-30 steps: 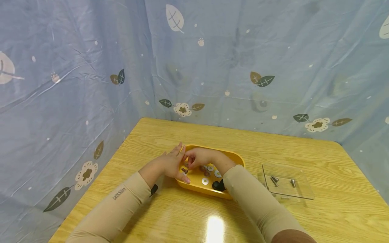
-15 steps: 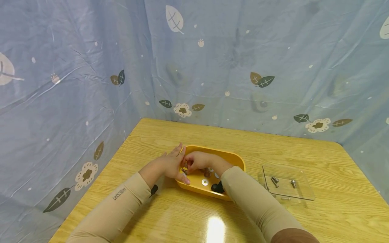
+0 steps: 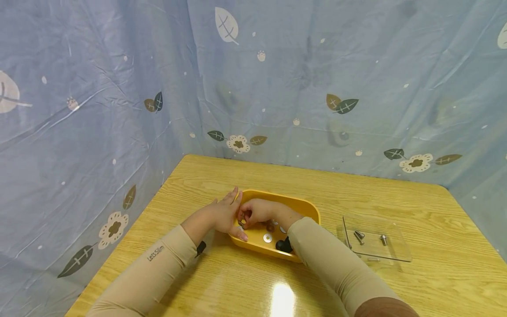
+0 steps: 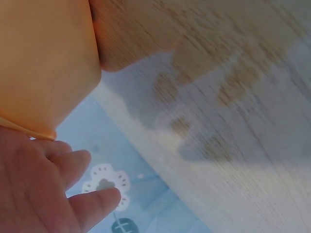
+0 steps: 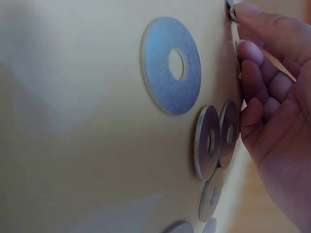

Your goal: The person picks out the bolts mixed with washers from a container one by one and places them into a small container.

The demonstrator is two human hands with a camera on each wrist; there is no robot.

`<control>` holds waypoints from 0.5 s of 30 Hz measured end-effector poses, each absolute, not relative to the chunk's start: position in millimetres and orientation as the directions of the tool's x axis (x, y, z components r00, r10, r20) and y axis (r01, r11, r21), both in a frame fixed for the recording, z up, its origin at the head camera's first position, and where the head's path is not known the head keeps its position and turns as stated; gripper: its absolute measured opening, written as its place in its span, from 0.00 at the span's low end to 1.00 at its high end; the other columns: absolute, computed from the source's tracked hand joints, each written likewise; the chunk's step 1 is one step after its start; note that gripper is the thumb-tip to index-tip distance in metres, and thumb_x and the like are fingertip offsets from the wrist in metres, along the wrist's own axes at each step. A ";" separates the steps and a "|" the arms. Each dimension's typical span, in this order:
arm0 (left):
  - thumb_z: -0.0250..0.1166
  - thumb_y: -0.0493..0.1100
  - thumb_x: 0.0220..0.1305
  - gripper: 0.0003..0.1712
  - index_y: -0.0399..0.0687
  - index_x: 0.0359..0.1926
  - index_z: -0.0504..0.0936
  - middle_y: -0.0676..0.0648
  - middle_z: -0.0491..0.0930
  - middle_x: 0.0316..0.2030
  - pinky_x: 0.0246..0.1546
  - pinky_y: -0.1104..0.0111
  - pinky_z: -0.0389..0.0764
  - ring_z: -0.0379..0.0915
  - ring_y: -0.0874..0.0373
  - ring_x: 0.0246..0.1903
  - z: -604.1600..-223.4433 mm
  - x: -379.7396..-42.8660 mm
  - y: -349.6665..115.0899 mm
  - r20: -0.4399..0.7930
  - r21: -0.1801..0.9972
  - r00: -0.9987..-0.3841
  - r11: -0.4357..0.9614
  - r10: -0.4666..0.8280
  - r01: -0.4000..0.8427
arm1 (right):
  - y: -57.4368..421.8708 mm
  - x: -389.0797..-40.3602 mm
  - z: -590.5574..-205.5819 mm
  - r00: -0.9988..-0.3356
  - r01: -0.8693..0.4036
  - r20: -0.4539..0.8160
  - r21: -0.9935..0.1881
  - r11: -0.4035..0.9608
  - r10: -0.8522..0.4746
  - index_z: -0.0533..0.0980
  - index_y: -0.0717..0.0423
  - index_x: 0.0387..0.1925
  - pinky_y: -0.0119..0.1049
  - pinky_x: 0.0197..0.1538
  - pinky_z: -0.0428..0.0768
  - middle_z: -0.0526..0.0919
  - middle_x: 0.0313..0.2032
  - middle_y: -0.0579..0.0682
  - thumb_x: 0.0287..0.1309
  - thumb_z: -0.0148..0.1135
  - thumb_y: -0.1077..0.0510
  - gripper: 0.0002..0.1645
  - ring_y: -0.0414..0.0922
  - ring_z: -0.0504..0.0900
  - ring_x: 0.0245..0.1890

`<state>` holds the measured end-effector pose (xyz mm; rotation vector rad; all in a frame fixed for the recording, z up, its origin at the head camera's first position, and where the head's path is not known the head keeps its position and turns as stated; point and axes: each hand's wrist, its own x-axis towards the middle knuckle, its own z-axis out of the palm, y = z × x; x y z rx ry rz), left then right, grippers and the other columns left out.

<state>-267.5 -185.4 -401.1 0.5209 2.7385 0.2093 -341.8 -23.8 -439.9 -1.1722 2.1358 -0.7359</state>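
Observation:
A shallow yellow tray lies on the table with several flat metal washers in it. The left hand rests on the tray's left end, its fingers stretched and spread along the rim and its thumb over the near side. In the left wrist view its straight fingers reach past the tray's edge. Inside the tray's left end, the right hand pinches a small metal bolt between thumb and forefinger. The right wrist view shows only a bit of metal at those fingertips. Its other fingers are curled, close to washers.
Right of the tray stands a clear plastic holder with several metal bolts on or beneath it. A black piece shows beneath the right forearm. Blue patterned curtains border the wooden table at the back and left.
The right hand has moved slightly left and closed its fingertips on the bolt at the tray's left end. The left hand has stayed in place on the rim.

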 end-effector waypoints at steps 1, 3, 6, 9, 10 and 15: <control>0.61 0.80 0.31 0.77 0.45 0.71 0.33 0.42 0.26 0.70 0.61 0.42 0.46 0.31 0.49 0.69 -401.0 -267.7 -185.4 -0.306 0.204 -0.874 0.922 0.378 0.328 | -23.6 -341.7 -439.3 -0.436 -0.552 -0.230 -0.695 0.461 -0.870 0.77 0.59 0.35 0.27 0.25 0.68 0.73 0.21 0.43 0.48 0.67 0.65 0.11 0.36 0.68 0.20; 0.61 0.80 0.31 0.77 0.45 0.71 0.33 0.42 0.26 0.70 0.61 0.42 0.47 0.31 0.49 0.69 -400.9 -268.0 -185.5 -0.306 0.197 -0.874 0.923 0.377 0.329 | -23.3 -341.5 -438.1 -0.430 -0.566 -0.236 -0.682 0.464 -0.871 0.77 0.59 0.34 0.27 0.25 0.69 0.73 0.21 0.43 0.47 0.68 0.65 0.10 0.36 0.68 0.20; 0.61 0.80 0.31 0.77 0.45 0.71 0.33 0.42 0.26 0.70 0.61 0.42 0.47 0.31 0.49 0.69 -401.0 -268.4 -185.5 -0.310 0.194 -0.873 0.924 0.376 0.329 | -23.0 -341.3 -436.5 -0.423 -0.571 -0.244 -0.676 0.466 -0.872 0.76 0.60 0.32 0.27 0.25 0.68 0.73 0.21 0.43 0.47 0.67 0.65 0.09 0.36 0.68 0.20; 0.60 0.81 0.30 0.77 0.45 0.71 0.32 0.41 0.26 0.70 0.61 0.42 0.47 0.31 0.49 0.69 -401.8 -268.7 -185.6 -0.307 0.191 -0.875 0.925 0.375 0.329 | -21.7 -341.6 -436.1 -0.424 -0.568 -0.239 -0.681 0.462 -0.874 0.77 0.60 0.33 0.26 0.26 0.69 0.74 0.22 0.43 0.47 0.67 0.65 0.09 0.35 0.69 0.21; 0.60 0.81 0.30 0.77 0.45 0.71 0.32 0.41 0.26 0.70 0.61 0.42 0.47 0.31 0.49 0.69 -402.4 -269.0 -185.8 -0.307 0.191 -0.874 0.924 0.376 0.330 | -20.8 -342.0 -436.0 -0.427 -0.557 -0.239 -0.691 0.462 -0.872 0.77 0.60 0.33 0.27 0.26 0.70 0.75 0.22 0.43 0.47 0.67 0.65 0.09 0.35 0.70 0.21; 0.60 0.81 0.31 0.77 0.46 0.71 0.31 0.41 0.26 0.70 0.61 0.42 0.47 0.32 0.49 0.69 -403.3 -269.3 -186.0 -0.305 0.187 -0.876 0.926 0.373 0.329 | -14.6 -345.1 -429.7 -0.466 -0.503 -0.225 -0.729 0.465 -0.856 0.76 0.59 0.32 0.29 0.26 0.73 0.77 0.24 0.44 0.49 0.66 0.64 0.08 0.37 0.72 0.21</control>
